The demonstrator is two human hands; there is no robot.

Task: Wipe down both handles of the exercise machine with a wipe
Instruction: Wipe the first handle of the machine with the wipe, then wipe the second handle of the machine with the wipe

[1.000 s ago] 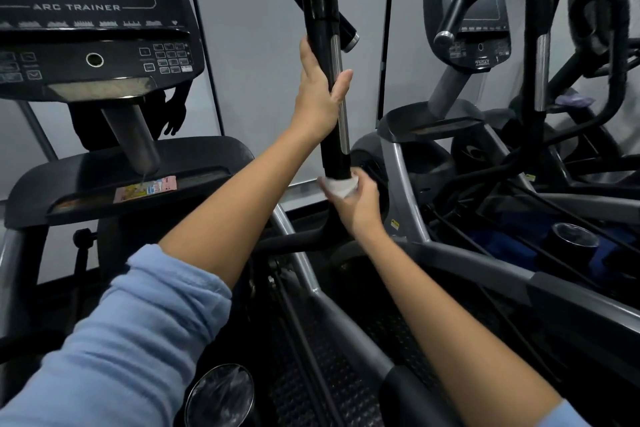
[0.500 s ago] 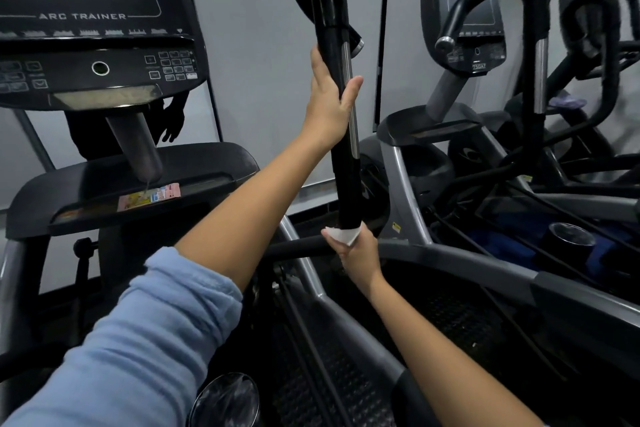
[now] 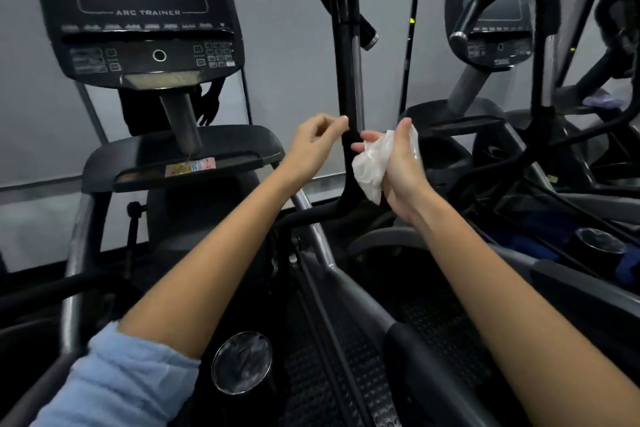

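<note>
Both hands have left the black handle point(image 3: 348, 80). The left hand point(image 3: 317, 146) hangs loosely curled and holds nothing; the right hand point(image 3: 398, 163) grasps the crumpled wipe point(image 3: 369, 166) beside it. This handle seems finished.

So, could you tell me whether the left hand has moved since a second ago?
Yes. The left hand has let go of the black handle and dropped lower, now just left of it.
</note>
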